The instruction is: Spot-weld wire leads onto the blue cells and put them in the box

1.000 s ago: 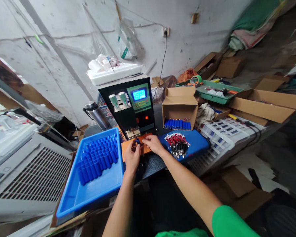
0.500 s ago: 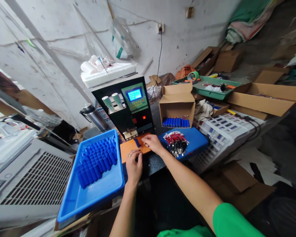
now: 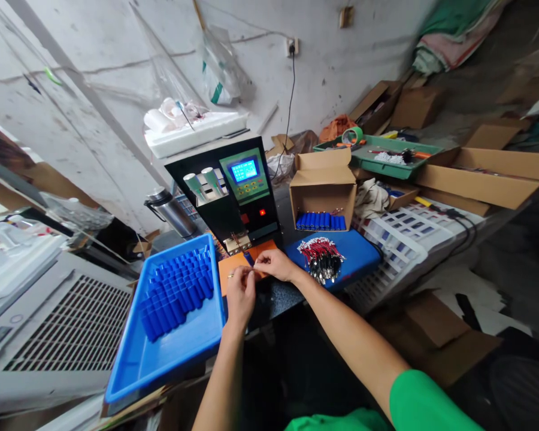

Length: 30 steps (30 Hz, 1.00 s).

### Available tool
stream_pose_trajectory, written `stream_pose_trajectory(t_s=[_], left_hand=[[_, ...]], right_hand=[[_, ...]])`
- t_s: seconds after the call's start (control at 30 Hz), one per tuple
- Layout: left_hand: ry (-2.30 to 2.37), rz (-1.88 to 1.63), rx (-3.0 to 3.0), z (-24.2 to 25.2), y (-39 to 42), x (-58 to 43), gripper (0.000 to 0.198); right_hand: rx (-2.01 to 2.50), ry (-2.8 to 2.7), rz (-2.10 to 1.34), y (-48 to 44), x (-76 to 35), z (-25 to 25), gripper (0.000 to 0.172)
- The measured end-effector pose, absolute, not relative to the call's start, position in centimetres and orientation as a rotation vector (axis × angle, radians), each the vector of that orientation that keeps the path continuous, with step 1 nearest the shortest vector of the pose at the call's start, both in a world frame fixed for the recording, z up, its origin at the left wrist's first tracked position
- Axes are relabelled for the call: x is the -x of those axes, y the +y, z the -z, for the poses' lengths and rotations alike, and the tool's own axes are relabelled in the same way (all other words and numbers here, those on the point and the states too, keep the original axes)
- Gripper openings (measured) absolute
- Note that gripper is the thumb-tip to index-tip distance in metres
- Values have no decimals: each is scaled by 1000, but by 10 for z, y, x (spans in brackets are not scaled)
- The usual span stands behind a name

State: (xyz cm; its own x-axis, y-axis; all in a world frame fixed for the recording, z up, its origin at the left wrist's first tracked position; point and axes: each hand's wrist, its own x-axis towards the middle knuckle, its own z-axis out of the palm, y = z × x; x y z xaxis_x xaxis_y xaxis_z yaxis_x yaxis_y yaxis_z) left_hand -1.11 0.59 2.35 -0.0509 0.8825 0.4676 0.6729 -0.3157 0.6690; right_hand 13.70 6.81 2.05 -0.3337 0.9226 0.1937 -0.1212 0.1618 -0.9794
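A spot welder [image 3: 224, 191] with a lit display stands before me, its electrodes [image 3: 238, 242] over an orange work plate [image 3: 228, 266]. Under the electrodes is a blue cylindrical battery cell [image 3: 248, 258], tilted and partly hidden by my fingers. My left hand [image 3: 241, 293], wearing a ring, is closed in a pinch at the near end of the cell. From the right, my right hand [image 3: 276, 265] meets it, thumb and fingers pinched beside the cell. Whatever small thing the fingertips hold is too small to make out.
Left of the welder, a blue tray [image 3: 166, 353] holds many blue cells [image 3: 175, 293]. On the right, red and black wire leads [image 3: 321, 258] lie on a blue pad [image 3: 359, 254]. Behind them a cardboard box [image 3: 323, 179] contains blue cells. A steel flask [image 3: 173, 212] stands behind the tray.
My hands have come together, the left moving slightly up and the right to the left and down. The cell under the electrodes now leans more.
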Motion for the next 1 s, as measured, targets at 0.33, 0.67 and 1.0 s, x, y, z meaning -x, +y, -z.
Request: stream_pose_trajectory(t_s=[0.33, 0.67, 1.0], left_hand=[[1596, -1155, -2168, -19, 21, 10, 44], [1641, -1298, -1744, -28, 20, 5, 33], [1587, -1303, -1576, -30, 38, 10, 36]], right_hand=[[837, -1087, -1446, 68, -142, -28, 27], [890, -1000, -1407, 71, -137, -29, 27], [911, -1019, -1342, 76, -133, -24, 25]])
